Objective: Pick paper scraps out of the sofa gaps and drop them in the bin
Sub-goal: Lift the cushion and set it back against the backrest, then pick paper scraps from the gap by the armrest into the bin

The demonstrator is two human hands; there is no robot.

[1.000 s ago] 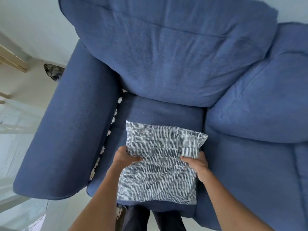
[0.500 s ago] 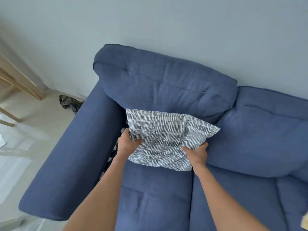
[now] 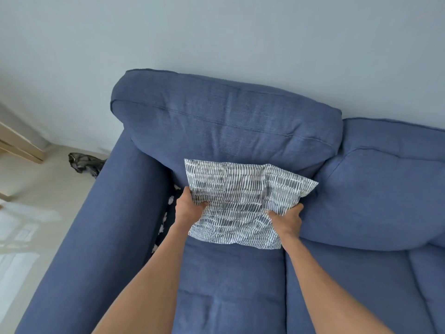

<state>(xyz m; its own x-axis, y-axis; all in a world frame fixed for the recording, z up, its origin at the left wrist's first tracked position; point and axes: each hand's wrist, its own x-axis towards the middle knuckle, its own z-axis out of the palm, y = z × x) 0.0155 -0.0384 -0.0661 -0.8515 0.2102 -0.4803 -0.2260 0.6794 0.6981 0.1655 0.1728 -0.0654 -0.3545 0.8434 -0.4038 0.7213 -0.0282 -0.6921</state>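
Note:
A blue sofa [image 3: 228, 292] fills the view. Both hands hold a grey-and-white striped throw pillow [image 3: 240, 196] against the left back cushion [image 3: 224, 124]. My left hand [image 3: 189, 208] grips its left edge, thumb on the front. My right hand [image 3: 286, 221] grips its lower right edge. Several white paper scraps [image 3: 165, 216] lie in the dark gap between the left armrest [image 3: 101, 232] and the seat cushion, just left of my left wrist. No bin is in view.
A dark crumpled plastic bag [image 3: 85, 162] lies on the pale floor behind the armrest. A wooden frame [image 3: 19, 147] stands at the far left. A second back cushion [image 3: 375, 196] sits to the right. A plain wall is behind the sofa.
The pillow has been lifted off the seat cushion and set against the back cushion, both hands still gripping it. The view has tilted up toward the wall.

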